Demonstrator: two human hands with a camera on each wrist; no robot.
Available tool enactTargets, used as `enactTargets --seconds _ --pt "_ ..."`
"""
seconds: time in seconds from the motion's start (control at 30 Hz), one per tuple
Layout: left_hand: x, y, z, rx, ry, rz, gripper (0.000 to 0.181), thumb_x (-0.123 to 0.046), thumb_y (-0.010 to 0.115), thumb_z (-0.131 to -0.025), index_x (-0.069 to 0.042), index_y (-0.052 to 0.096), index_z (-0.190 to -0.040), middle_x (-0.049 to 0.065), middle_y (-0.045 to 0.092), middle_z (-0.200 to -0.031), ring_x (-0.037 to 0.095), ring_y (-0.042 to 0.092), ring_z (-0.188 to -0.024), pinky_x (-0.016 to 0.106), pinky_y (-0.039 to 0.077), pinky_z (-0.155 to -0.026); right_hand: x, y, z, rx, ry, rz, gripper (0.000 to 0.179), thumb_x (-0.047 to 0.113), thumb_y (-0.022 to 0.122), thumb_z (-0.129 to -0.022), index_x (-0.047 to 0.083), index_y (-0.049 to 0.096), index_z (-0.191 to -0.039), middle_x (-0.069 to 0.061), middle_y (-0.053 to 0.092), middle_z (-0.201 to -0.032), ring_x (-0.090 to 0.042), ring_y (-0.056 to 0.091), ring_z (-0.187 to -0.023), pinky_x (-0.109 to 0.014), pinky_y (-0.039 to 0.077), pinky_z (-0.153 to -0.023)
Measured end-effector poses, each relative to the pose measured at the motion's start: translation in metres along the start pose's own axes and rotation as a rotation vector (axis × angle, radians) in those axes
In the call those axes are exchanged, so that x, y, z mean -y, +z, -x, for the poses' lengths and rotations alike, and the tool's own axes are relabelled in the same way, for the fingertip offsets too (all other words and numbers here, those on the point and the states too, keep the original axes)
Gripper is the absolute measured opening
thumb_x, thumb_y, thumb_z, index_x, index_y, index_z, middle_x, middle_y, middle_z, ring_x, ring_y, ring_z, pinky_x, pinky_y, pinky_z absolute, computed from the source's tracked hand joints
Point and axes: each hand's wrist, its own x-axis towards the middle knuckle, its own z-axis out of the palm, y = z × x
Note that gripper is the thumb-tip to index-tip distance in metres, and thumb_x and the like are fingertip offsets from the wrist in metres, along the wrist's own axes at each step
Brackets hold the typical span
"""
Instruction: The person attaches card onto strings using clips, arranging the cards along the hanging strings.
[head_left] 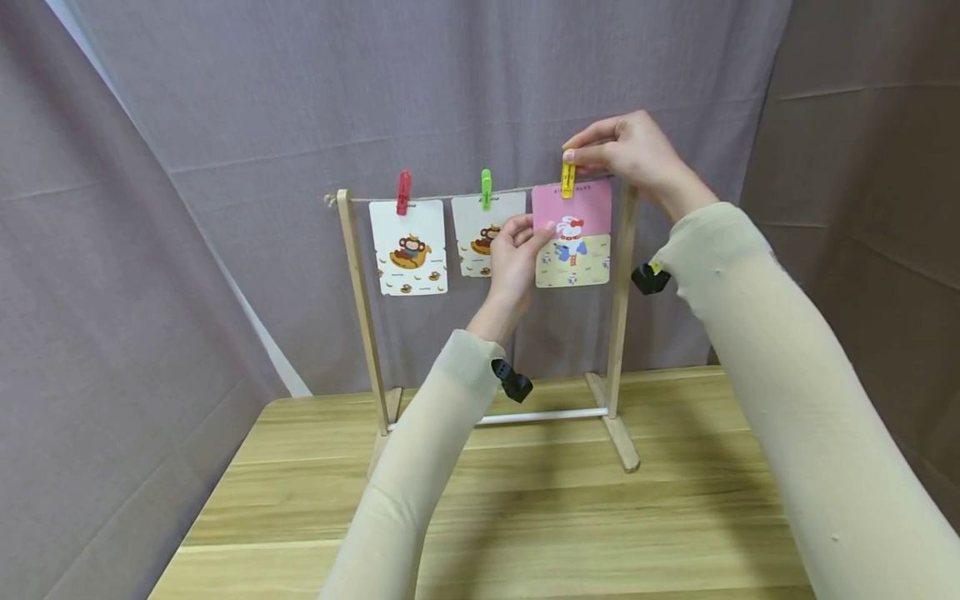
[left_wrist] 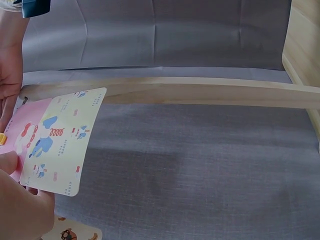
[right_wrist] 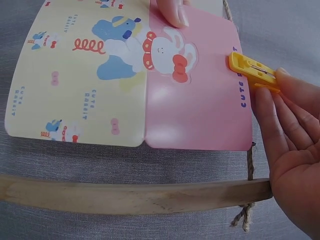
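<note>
A pink and yellow card [head_left: 588, 258] with a rabbit print hangs at the right end of a string [head_left: 468, 197]. My left hand [head_left: 512, 267] pinches its left edge, thumb in front and fingers behind. Above, my right hand [head_left: 637, 154] pinches the top of a yellow clothespin [head_left: 567, 177], whose lower end sits over the card's top edge. In the right wrist view, the thumb and fingers hold the rear of the yellow clothespin [right_wrist: 255, 70]. The left wrist view shows my left hand [left_wrist: 25, 205] at the card [left_wrist: 65, 140].
Two white monkey cards hang further left, one under a red clothespin [head_left: 404, 193], the other under a green clothespin [head_left: 487, 190]. Wooden posts [head_left: 619, 333] hold up the string. A white rod [head_left: 543, 416] joins them low above the wooden table [head_left: 570, 517]. Grey curtain [head_left: 300, 100] stands behind.
</note>
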Motion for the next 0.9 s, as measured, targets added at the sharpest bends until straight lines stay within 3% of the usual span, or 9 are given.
enactTargets --seconds 0.4,0.67,0.9 --pt "-0.0013 0.0000 -0.0013 0.001 -0.008 -0.031 0.025 -0.008 0.073 -0.093 -0.001 0.064 -0.114 0.010 0.073 -0.101 0.014 0.066 -0.085 0.025 0.054 -0.079 0.0009 -0.0004 0.0021 0.021 0.029 0.019 0.040 0.032 0.077 -0.091 0.009 0.070 -0.124 0.002 0.072 -0.107 -0.013 0.069 -0.096 -0.031 0.048 -0.090" --pt "-0.0012 0.0001 -0.0003 0.000 -0.012 -0.030 0.024 -0.008 0.073 -0.092 -0.002 0.064 -0.113 0.011 0.073 -0.101 0.014 0.066 -0.085 0.025 0.054 -0.079 0.0022 -0.0020 0.0024 0.059 0.062 0.041 0.048 0.037 0.076 -0.091 0.012 0.066 -0.131 -0.002 0.070 -0.120 -0.012 0.069 -0.101 -0.042 0.040 -0.107" --pt "-0.0015 0.0001 -0.0003 0.000 -0.006 -0.034 0.024 -0.008 0.073 -0.092 -0.001 0.064 -0.113 0.012 0.073 -0.101 0.014 0.066 -0.085 0.025 0.054 -0.079 0.0030 -0.0021 0.0032 0.092 0.072 0.071 0.054 0.039 0.073 -0.093 0.011 0.062 -0.137 -0.007 0.063 -0.134 -0.015 0.067 -0.111 -0.043 0.039 -0.107"
